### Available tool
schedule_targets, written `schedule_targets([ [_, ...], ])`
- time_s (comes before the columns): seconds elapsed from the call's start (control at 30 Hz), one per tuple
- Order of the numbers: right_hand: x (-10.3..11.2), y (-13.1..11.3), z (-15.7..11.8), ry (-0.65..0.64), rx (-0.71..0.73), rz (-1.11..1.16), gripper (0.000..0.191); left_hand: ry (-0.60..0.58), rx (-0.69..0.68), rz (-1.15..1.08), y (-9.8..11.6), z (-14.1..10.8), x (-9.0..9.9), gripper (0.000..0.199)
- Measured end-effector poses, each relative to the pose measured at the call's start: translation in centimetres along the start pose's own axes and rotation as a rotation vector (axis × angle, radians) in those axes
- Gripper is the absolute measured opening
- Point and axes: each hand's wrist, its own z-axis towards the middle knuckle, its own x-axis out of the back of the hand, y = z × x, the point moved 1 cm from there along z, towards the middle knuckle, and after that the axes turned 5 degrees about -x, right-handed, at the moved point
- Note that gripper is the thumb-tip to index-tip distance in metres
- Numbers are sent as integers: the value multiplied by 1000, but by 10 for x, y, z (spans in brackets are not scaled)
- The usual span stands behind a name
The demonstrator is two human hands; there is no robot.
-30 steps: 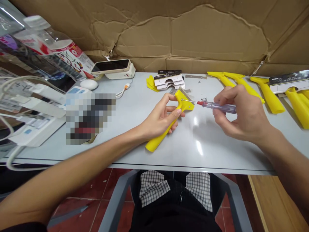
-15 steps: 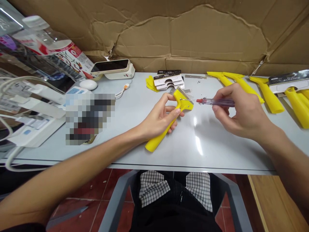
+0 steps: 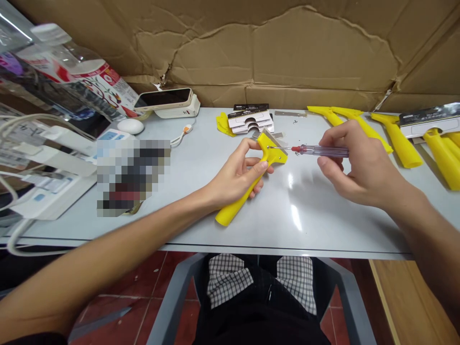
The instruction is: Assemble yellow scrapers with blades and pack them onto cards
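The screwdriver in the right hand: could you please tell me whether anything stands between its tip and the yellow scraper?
Nothing visible does: the screwdriver in the right hand reaches over the head of the scraper, which the left hand holds.

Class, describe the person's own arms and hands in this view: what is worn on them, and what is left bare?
The left hand and right hand are bare, with no gloves, rings or watch visible. The left forearm and right forearm show no sleeve; only a dark sleeve edge appears at the lower left corner.
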Motion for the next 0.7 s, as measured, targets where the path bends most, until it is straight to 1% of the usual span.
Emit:
schedule_targets([
  [0.07,0,0,0,18,11,-20,13,-3,-2,-4,0,0,0,32],
  [0.13,1,2,1,67,22,-62,10,-4,-1,-4,1,0,1,32],
  [0.2,1,4,1,103,44,-117,12,-11,-4,-3,1,0,1,32],
  [0.27,0,7,1,87,43,-159,15,-24,-6,-9,0,0,1,32],
  [0.33,-1,8,1,40,16,-146,12,-28,-2,-29,0,0,2,32],
  [0.4,-2,6,-1,24,-1,-95,9,-32,6,-62,1,0,2,32],
  [0.53,-2,0,-2,51,53,-29,16,-68,17,-111,3,1,3,33],
  [0.7,0,-1,-1,114,78,-83,10,-65,19,-105,4,0,3,28],
])
